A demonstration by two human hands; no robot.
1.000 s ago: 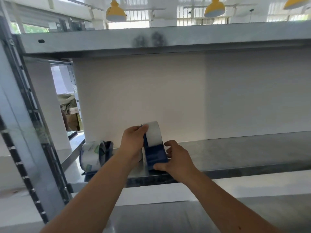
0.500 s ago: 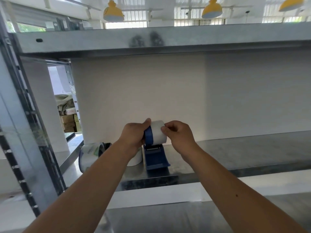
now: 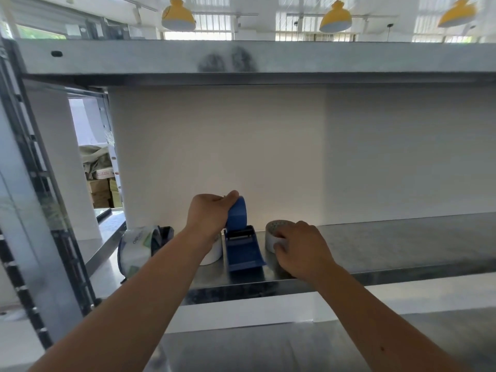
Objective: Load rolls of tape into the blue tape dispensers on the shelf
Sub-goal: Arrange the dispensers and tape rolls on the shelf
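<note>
A person's left hand (image 3: 209,213) is curling its fingers over the round blue hub (image 3: 237,214) at the top of an empty blue plastic tape dispenser (image 3: 243,249), which is standing on the grey metal shelf (image 3: 389,245). The right hand (image 3: 302,249) is closing its fingers around a pale roll of tape (image 3: 276,232) resting on the shelf just right of the dispenser. Further left, a second dispenser is sitting already loaded with a printed clear roll (image 3: 137,247); what looks like another white roll (image 3: 214,253) is showing behind the left wrist.
</note>
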